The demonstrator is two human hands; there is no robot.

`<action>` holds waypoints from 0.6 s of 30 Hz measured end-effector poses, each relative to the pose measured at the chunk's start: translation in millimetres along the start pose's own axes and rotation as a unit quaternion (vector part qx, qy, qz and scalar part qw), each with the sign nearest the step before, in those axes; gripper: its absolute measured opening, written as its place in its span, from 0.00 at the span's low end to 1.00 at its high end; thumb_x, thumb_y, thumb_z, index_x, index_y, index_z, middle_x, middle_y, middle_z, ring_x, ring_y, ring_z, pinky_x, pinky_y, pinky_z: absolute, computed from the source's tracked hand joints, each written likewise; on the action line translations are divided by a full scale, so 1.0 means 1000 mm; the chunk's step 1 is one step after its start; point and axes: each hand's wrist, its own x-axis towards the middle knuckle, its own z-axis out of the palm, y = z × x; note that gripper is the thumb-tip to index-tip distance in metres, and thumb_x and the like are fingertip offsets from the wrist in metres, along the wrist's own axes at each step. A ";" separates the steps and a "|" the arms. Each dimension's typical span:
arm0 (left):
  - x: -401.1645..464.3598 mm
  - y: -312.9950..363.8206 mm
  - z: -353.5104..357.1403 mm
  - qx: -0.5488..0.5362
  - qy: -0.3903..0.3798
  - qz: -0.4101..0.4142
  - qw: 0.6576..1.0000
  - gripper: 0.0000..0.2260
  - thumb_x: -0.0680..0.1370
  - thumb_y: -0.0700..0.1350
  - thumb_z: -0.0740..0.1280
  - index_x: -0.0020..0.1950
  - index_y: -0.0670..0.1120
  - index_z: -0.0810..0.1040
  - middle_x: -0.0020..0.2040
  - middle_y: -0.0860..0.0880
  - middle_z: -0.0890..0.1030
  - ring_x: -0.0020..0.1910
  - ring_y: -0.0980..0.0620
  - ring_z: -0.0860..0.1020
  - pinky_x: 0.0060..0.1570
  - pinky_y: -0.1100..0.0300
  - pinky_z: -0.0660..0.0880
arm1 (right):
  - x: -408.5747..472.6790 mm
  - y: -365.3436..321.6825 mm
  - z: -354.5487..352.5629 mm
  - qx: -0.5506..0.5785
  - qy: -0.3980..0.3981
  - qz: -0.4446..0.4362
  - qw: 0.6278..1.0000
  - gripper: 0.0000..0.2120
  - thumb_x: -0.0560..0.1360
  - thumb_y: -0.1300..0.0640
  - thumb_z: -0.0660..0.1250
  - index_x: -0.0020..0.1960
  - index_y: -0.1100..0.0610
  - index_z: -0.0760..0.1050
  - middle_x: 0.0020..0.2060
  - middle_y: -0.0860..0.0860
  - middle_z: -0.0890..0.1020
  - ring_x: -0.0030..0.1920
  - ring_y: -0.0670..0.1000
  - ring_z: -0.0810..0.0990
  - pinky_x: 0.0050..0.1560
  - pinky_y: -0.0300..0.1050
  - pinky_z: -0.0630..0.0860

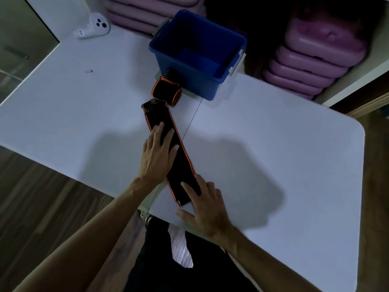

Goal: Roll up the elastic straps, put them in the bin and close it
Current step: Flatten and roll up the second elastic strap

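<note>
flat now: strap (179, 153) long axis toward bin (197, 53); both hands spread, pressing it.

White controller (92, 26) on table (273, 133); pink steppers (311, 66) stacked behind.

The bin (197, 53) stands on the table (273, 144) at its far side. A rolled strap (167, 90) lies against the bin's near left corner. Just nearer than that roll, 1 flat strap (166, 144) runs lengthwise from near the bin toward the table's near edge. The left hand (156, 153) rests on its middle, the right hand (207, 204) on the end farthest from the bin. A controller (93, 26) lies well left of the bin. Stacked cases (311, 66) stand right of the bin, off the table.
</note>
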 end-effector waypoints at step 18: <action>-0.134 0.014 0.016 0.057 -0.026 0.126 0.990 0.19 0.76 0.56 0.65 0.59 0.43 0.78 0.61 0.43 0.78 0.64 0.44 0.75 0.59 0.49 0.74 | 0.027 0.059 -0.031 -0.086 -0.059 -0.246 0.964 0.24 0.79 0.46 0.62 0.73 0.52 0.68 0.66 0.60 0.73 0.54 0.61 0.75 0.45 0.54 0.78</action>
